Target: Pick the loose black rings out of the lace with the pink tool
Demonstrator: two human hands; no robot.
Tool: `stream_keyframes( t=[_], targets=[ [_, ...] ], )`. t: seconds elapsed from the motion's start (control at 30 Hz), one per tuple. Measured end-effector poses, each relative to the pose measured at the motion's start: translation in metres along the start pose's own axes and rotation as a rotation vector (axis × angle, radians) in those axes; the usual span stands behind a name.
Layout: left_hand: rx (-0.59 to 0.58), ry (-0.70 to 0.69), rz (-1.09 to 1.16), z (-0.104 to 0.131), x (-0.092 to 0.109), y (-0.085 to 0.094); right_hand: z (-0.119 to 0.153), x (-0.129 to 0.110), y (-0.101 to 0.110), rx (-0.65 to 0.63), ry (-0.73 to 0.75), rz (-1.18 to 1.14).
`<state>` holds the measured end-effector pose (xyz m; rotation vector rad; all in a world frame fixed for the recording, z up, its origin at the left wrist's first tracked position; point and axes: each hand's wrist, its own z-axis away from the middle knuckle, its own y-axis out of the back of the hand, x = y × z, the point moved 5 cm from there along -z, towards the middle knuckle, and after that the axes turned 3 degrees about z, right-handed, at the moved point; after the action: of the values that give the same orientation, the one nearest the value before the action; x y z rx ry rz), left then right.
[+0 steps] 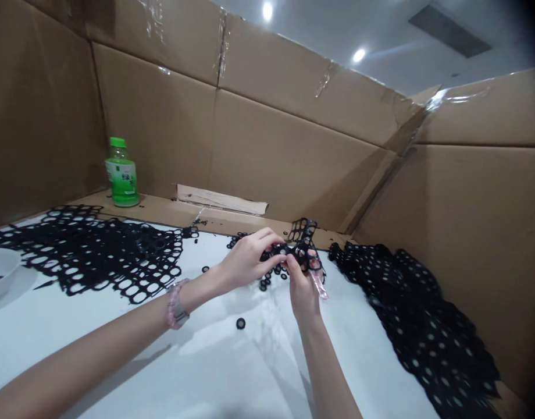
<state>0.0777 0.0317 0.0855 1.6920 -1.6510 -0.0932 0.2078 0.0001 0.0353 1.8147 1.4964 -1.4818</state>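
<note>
Both hands meet over the middle of the table at a strip of black perforated sheet [303,231] with rows of round holes. My left hand [250,259] is closed on the strip's left part, thumb and fingers pinching. My right hand [303,294] pinches it from the near side, its thumb beside the left fingertips. A pink, shiny, partly see-through piece [318,283] shows by my right hand; its kind is unclear. Small black rings [265,283] lie in a loose pile under the hands. One black ring [241,323] sits apart, nearer to me.
Left on the white table lies a heap of black mesh sheets [145,285] with open holes. Perforated black sheets [420,326] are piled at the right. A white bowl [3,270] stands at the left edge, a green bottle [122,174] behind. Cardboard walls [267,145] enclose the table.
</note>
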Motion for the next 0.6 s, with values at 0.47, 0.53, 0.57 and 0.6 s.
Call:
stream_keyframes(
  t=[0.47, 0.53, 0.57, 0.6],
  targets=[
    [-0.062, 0.488, 0.656, -0.006, -0.034, -0.012, 0.004, 0.007, -0.008, -0.027, -0.09, -0.2],
    [-0.026, 0.558, 0.721, -0.004, -0.041, -0.014, 0.005, 0.01, -0.011, -0.004, -0.174, -0.301],
    [-0.013, 0.574, 0.734, -0.003, -0.044, -0.016, 0.005, 0.012, -0.011, 0.016, -0.21, -0.338],
    [-0.01, 0.581, 0.737, -0.002, -0.046, -0.018, 0.005, 0.014, -0.012, 0.032, -0.241, -0.367]
  ],
)
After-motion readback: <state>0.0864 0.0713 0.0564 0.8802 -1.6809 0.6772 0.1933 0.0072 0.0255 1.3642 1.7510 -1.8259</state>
